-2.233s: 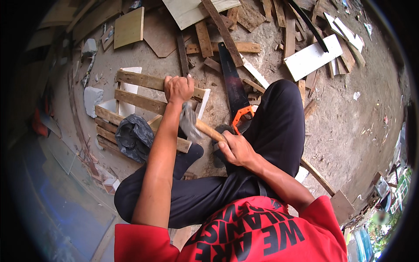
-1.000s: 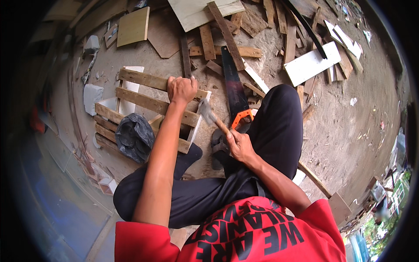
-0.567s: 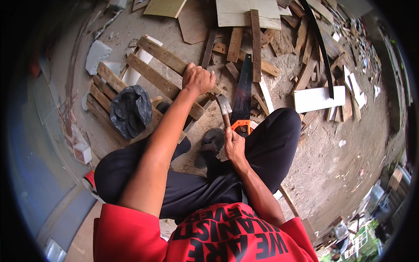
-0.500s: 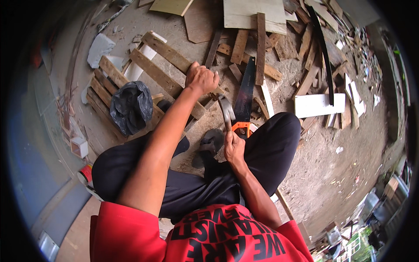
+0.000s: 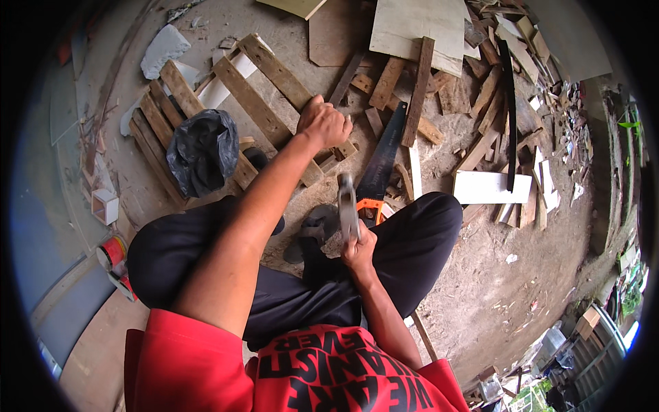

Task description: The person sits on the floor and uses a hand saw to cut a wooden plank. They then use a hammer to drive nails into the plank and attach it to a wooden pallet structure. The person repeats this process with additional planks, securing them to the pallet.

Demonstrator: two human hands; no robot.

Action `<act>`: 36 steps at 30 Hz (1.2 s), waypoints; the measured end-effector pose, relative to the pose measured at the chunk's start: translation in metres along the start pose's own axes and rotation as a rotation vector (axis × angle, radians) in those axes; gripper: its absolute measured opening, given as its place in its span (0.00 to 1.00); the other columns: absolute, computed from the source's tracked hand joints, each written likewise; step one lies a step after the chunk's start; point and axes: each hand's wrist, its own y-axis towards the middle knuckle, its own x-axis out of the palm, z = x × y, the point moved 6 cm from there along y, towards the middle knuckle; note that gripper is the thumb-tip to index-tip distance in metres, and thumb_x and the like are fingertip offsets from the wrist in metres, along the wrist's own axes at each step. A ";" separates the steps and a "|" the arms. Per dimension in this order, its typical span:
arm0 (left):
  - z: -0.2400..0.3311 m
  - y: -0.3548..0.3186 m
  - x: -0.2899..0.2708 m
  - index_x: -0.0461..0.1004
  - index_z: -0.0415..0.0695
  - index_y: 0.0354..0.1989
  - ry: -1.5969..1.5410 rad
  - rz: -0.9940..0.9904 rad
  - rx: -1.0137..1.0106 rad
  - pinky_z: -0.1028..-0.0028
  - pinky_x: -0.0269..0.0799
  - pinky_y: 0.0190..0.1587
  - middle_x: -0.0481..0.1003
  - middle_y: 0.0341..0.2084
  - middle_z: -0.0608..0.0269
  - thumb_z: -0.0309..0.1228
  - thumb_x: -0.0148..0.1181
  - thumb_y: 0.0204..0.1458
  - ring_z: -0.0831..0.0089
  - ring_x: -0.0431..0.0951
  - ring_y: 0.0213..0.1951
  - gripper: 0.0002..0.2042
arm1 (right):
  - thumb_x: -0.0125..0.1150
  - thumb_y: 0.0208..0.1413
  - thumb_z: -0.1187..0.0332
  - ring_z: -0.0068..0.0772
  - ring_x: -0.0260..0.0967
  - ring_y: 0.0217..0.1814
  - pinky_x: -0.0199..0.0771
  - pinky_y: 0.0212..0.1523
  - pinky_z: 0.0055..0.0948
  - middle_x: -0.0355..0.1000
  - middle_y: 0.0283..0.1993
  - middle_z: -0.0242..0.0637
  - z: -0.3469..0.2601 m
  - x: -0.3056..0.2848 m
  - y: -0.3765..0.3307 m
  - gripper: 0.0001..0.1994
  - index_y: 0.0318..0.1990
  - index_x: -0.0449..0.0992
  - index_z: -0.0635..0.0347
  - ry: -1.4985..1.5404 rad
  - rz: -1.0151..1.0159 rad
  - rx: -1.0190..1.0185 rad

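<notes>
My left hand (image 5: 324, 124) is closed on the right-hand end of a wooden slat (image 5: 278, 73), part of a pallet-like frame of boards lying on the ground. Its fingertips are partly hidden, so I cannot see whether anything small is in them. In my right hand (image 5: 360, 248), wrapped around its handle, is a hammer (image 5: 347, 202) held upright in front of my right knee, with its metal head up and slightly blurred. Just beyond the hammer lies a handsaw (image 5: 383, 159) with a dark blade and an orange handle (image 5: 369, 210).
A crumpled black plastic bag (image 5: 202, 152) sits on the frame's left boards. Loose wood pieces (image 5: 386, 82), a plywood sheet (image 5: 419, 34) and a white board (image 5: 491, 187) lie beyond and to the right. Red cans (image 5: 112, 253) stand by my left knee.
The hammer has swung back toward me and turned more upright, away from the slat's end. My left hand keeps its place on the slat. The whole view has shifted slightly.
</notes>
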 end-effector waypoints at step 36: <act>0.000 -0.003 0.002 0.77 0.40 0.13 -0.021 0.094 0.039 0.58 0.62 0.48 0.77 0.19 0.46 0.39 0.48 0.55 0.54 0.79 0.30 0.23 | 0.42 0.70 0.56 0.34 0.65 0.18 0.63 0.23 0.34 0.63 0.18 0.39 0.004 0.000 -0.002 0.21 0.32 0.70 0.64 -0.004 -0.104 0.463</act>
